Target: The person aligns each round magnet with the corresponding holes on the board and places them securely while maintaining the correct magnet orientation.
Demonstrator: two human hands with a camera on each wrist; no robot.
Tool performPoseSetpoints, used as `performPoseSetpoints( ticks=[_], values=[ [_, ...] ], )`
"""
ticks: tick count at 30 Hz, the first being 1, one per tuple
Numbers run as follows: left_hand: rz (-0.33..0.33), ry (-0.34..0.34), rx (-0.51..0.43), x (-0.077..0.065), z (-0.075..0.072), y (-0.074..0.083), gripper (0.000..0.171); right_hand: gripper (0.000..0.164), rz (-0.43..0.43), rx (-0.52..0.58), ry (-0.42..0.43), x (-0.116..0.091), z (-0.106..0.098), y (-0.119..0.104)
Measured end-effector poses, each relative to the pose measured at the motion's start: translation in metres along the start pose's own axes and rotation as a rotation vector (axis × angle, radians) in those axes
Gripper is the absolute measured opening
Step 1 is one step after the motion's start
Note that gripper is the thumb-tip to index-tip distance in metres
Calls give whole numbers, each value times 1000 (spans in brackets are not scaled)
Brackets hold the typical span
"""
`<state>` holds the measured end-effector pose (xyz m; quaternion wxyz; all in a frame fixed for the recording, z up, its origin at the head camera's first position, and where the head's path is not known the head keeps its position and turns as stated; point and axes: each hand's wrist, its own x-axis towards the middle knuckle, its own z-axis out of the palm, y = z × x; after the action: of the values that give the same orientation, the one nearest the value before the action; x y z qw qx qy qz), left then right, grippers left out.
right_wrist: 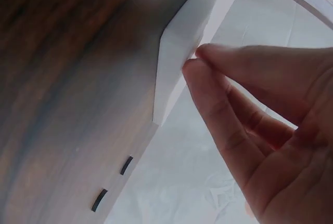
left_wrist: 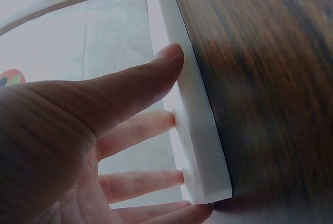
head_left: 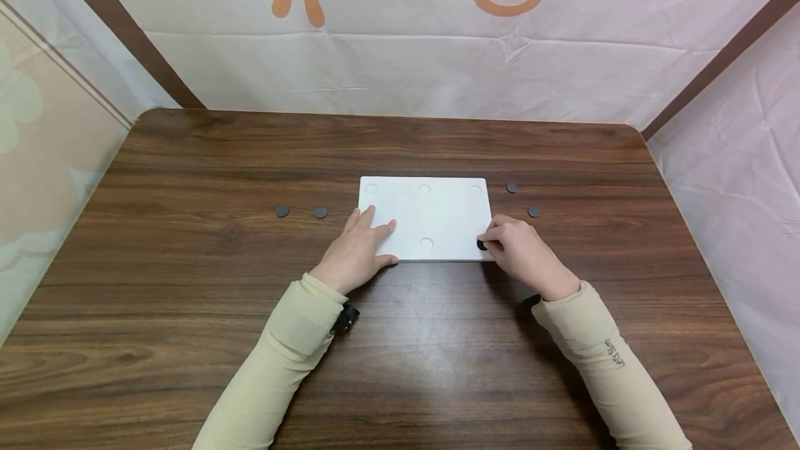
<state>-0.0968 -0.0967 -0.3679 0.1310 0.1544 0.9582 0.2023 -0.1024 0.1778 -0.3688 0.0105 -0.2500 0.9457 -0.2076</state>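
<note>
A white rectangular board [head_left: 437,217] with shallow round recesses lies on the wooden table. My left hand [head_left: 353,252] rests on the board's left end, fingers spread, the thumb at the front edge. In the left wrist view, the thumb [left_wrist: 140,81] lies along the board's side. At the front right corner, my right hand [head_left: 519,248] pinches a small black disc [head_left: 481,244] between thumb and fingertips, right at the board's surface. The right wrist view shows those fingertips [right_wrist: 195,73] together over the board's edge, hiding the disc. The left hand covers the front left of the board.
Two dark discs lie left of the board, one farther out [head_left: 282,211] and one nearer [head_left: 321,213]. Two more lie to its right, a back disc [head_left: 512,187] and a front disc [head_left: 533,212]. A printed cloth [head_left: 400,68] hangs behind the table [head_left: 400,367].
</note>
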Motion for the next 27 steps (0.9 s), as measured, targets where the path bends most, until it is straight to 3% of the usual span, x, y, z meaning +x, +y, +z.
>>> performPoseSetpoints(
  ticks=[14, 27],
  values=[
    [-2, 2, -8, -2, 1, 1, 59, 12, -17, 45, 72, 2, -3, 11],
    [3, 7, 3, -2, 0, 1, 59, 15, 93, 86, 64, 3, -9, 28]
  ],
)
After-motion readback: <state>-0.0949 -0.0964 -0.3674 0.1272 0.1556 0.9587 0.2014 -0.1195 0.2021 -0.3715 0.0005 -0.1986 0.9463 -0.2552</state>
